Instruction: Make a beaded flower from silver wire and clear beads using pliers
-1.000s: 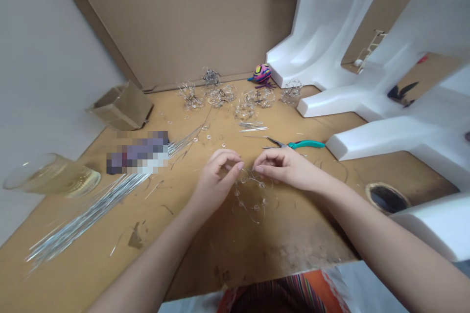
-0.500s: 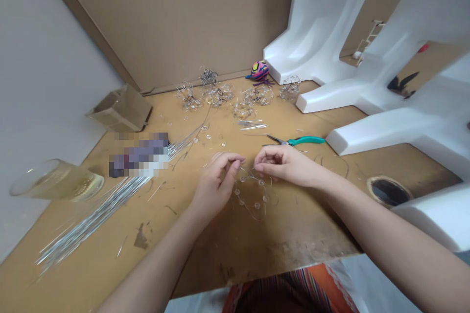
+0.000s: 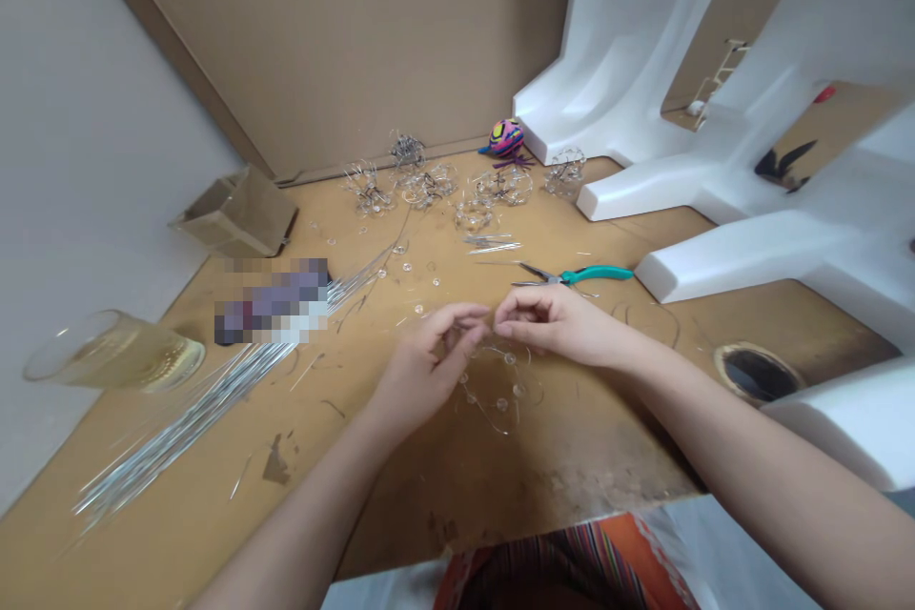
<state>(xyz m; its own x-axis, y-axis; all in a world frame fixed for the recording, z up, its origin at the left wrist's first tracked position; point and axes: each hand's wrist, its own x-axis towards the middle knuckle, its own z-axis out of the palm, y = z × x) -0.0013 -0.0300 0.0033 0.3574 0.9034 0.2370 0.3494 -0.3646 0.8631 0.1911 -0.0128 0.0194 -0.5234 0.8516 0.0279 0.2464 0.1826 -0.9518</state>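
A loop of thin wire strung with clear beads [image 3: 502,404] hangs below my fingers, over the tabletop. My left hand [image 3: 439,357] is closed, thumb and fingers pinching at the loop's upper end. Almost touching it, my right hand [image 3: 547,322] also pinches the wire there; the exact grip points are too fine to make out. Just beyond my right hand lie pliers [image 3: 597,274] with teal handles, jaws pointing left. Several loose clear beads [image 3: 407,267] are scattered past my left hand.
Cut wire lengths [image 3: 193,419] lie in a long bundle at left, beside a blurred-out object [image 3: 272,300] and a glass [image 3: 114,353] of pale liquid. Several beaded wire pieces [image 3: 433,183], a cardboard box [image 3: 239,210] and a colourful ball [image 3: 505,138] stand farther back. White moulded legs [image 3: 701,267] flank the right.
My left hand has moved slightly right, so its fingertips now nearly meet those of my right hand. The right hand has hardly moved; the beaded loop hangs almost as before.
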